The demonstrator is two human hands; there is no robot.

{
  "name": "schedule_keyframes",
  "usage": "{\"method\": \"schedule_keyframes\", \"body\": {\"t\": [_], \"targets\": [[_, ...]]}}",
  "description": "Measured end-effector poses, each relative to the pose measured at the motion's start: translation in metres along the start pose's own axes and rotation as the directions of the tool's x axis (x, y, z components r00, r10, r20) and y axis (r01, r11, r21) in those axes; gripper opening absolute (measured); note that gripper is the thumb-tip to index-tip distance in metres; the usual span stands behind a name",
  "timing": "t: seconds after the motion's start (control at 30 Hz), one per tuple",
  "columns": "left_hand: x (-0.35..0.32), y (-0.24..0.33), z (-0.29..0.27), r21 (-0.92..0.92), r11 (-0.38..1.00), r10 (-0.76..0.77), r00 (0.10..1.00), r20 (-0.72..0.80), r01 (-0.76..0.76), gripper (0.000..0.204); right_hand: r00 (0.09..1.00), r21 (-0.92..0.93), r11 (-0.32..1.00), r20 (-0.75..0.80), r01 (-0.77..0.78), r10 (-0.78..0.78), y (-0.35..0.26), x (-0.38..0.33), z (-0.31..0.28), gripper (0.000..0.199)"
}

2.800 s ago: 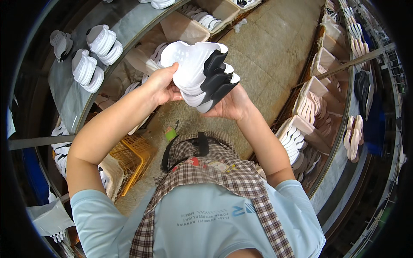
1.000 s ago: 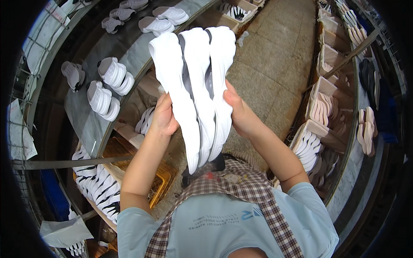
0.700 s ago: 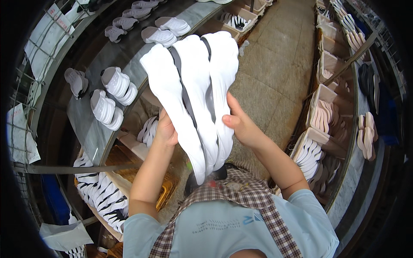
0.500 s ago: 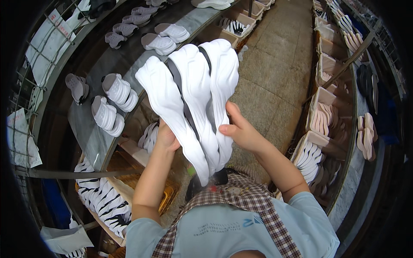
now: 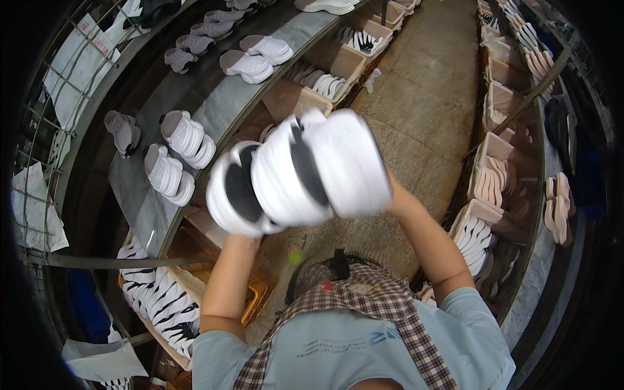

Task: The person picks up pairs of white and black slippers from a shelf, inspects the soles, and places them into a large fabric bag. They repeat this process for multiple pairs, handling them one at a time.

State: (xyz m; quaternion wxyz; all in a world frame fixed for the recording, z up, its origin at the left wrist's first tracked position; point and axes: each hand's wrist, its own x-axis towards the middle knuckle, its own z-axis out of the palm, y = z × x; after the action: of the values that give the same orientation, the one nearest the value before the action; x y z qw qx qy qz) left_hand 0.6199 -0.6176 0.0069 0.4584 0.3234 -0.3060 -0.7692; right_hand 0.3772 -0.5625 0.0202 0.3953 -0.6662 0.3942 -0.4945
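Observation:
Three white shoe soles (image 5: 351, 166) with dark inner faces are held up as a row in front of me, blurred by motion and tilted so one end faces me. My left hand (image 5: 244, 238) grips the row from its lower left, its fingers hidden behind the soles. At the right end my right hand (image 5: 395, 192) is closed on the same soles, and most of that hand is covered too. Below the soles hang a checked apron (image 5: 351, 296) and something dark at my waist.
On the left, a grey bench (image 5: 201, 97) carries stacked white clogs (image 5: 172, 175). A bin of white and black soles (image 5: 159, 305) stands at lower left. More bins (image 5: 338, 58) line the bench's edge. Across the aisle floor (image 5: 416, 97) are bins of pinkish soles (image 5: 491, 179).
The soles have turned from standing lengthwise to lying foreshortened, and have dropped lower. Both hands have gone behind them, still gripping. My view has shifted slightly.

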Motion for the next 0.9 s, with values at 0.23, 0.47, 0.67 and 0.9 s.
{"method": "schedule_keyframes", "body": {"t": [0.23, 0.47, 0.67, 0.9], "targets": [[-0.008, -0.011, -0.010, -0.136, 0.971, -0.183, 0.976, 0.114, 0.198, 0.042, 0.986, 0.635, 0.755, 0.117, -0.163, 0.115, 0.021, -0.010, 0.005, 0.042], [-0.008, -0.016, -0.011, -0.117, 0.968, -0.205, 0.968, 0.147, 0.223, 0.039, 1.000, 0.689, 0.725, 0.006, -0.008, 0.005, 0.031, -0.025, 0.043, 0.054], [-0.029, -0.024, 0.005, -0.118, 0.983, -0.121, 0.978, 0.169, 0.142, 0.050, 0.982, 0.737, 0.662, 0.007, -0.135, 0.191, 0.009, -0.026, 0.049, 0.067], [-0.024, -0.020, -0.010, -0.580, 0.750, 0.101, 0.813, 0.573, 0.316, 0.105, 0.921, 0.983, -0.171, 0.124, -0.064, 0.368, 0.008, -0.033, 0.030, 0.071]]}}
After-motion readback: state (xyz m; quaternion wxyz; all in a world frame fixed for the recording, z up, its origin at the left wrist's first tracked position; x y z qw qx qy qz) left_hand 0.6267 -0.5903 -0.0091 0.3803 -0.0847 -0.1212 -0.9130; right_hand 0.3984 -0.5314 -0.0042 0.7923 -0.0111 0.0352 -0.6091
